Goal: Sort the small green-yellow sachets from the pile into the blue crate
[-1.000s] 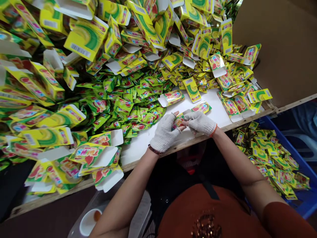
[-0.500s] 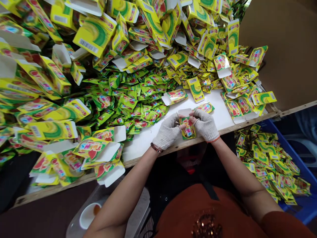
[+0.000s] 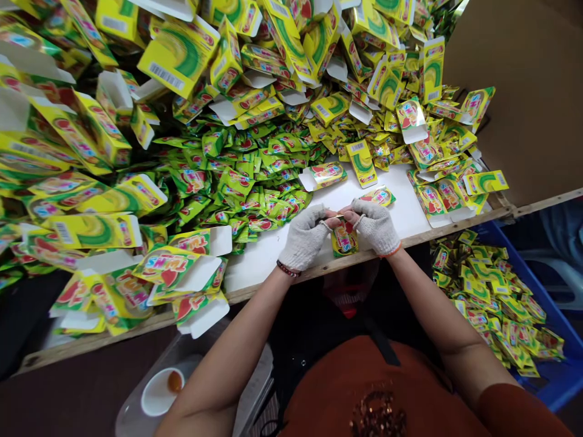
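Note:
Between my hands, over the front edge of the white table, is a small candy box (image 3: 345, 241) printed in yellow, green and red. My left hand (image 3: 306, 237), in a white fingerless glove, grips its upper left corner with thumb and fingers. My right hand (image 3: 376, 228), gloved the same way, pinches the upper right corner. Both thumbs are at the box's top end, where the flap is folded down. Just behind the right hand lies another candy box (image 3: 381, 196). A box with a white open flap (image 3: 324, 176) and an upright-turned yellow box (image 3: 362, 164) rest farther back.
Green candy sachets (image 3: 237, 182) and yellow sachets (image 3: 380, 145) are heaped behind, under a large pile of boxes (image 3: 182, 57). Boxes with open flaps (image 3: 170, 267) sit at the left edge. A blue crate (image 3: 553, 358) of filled boxes stands low right; a white cup (image 3: 155, 397) is low left.
The white flap that stood up at the top of the box is now folded down under my fingers. Both hands have drawn closer together at that end.

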A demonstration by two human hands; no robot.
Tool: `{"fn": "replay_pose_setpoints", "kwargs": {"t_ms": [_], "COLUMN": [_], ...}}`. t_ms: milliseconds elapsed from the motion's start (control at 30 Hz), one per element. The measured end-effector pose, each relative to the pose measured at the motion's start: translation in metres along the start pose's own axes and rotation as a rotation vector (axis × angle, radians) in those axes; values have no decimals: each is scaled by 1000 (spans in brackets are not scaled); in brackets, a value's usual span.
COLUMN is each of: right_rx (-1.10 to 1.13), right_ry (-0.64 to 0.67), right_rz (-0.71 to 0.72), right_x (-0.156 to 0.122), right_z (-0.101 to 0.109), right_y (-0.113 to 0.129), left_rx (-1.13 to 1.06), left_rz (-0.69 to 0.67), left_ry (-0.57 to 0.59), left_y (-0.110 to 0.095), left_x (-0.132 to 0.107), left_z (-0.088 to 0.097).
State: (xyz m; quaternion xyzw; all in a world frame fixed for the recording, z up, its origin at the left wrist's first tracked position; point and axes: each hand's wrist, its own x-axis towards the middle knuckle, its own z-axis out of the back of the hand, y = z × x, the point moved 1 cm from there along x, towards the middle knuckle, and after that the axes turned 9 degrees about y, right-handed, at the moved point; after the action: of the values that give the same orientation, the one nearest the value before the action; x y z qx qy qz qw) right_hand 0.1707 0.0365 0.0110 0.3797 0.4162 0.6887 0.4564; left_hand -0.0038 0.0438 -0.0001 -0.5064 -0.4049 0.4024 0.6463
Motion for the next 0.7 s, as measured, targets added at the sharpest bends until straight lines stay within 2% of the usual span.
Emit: {"fn": "replay_pose_setpoints", "kwargs": {"t_ms": [267, 400, 500, 700], "right_rx": [26, 88, 112, 53], "right_ry": [-51, 44, 128, 155], "right_rz": [-63, -40, -51, -61], "right_x": [3, 3, 6, 15], "right_z": [-8, -2, 2, 8], "right_y": [-2, 4, 7, 7], "left_rx": [12, 105, 79, 119], "left_rz": [49, -2, 4, -8], "left_ry": [-21, -28, -19, -21], "left_y": [-3, -4, -3, -2], "left_x": [0, -8, -10, -5], "left_z": [4, 6, 6, 6]}}
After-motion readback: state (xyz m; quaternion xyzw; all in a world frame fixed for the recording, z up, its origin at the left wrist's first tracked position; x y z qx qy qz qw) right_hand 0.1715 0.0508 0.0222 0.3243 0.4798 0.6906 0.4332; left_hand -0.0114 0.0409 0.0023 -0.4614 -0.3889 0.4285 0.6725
